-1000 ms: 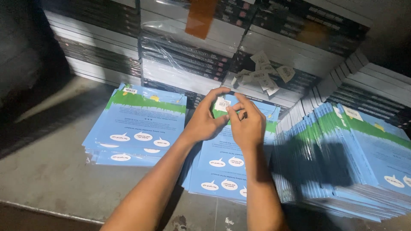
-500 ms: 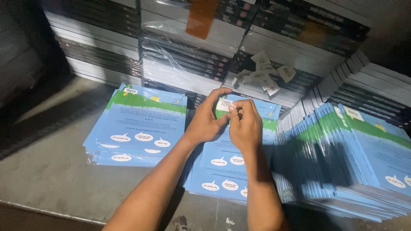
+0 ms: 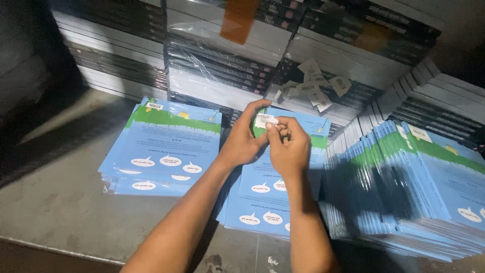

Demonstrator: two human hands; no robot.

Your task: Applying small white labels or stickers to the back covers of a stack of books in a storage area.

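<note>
Left stack of blue booklets point(image 3: 164, 151) is sitting toward the left part of the concrete floor point(image 3: 55, 207), flat, a small white label near its top-left corner. Left hand point(image 3: 241, 144) is hovering over the middle stack of blue booklets point(image 3: 262, 197), thumb and forefinger pinching the left edge of a small white sticker point(image 3: 263, 121). Right hand point(image 3: 289, 151) is just beside it, touching, fingertips gripping the sticker's right edge, other fingers curled in. So both hands are grasping the sticker, which is being held just above the top edge of the middle stack's top cover, not yet pressed down as far as visible. Loose backing scraps point(image 3: 316, 83) are lying on the wrapped book bundles point(image 3: 227, 76) behind. Right stack of blue booklets point(image 3: 414, 187) is fanned and leaning along the right edge of the floor.

Judgement: sticker looks paper-thin, very light, floppy, likely tacky on one face, prone to curling or folding onto itself; best taken by opposite edges with fingertips, keeping the adhesive side off the skin
</note>
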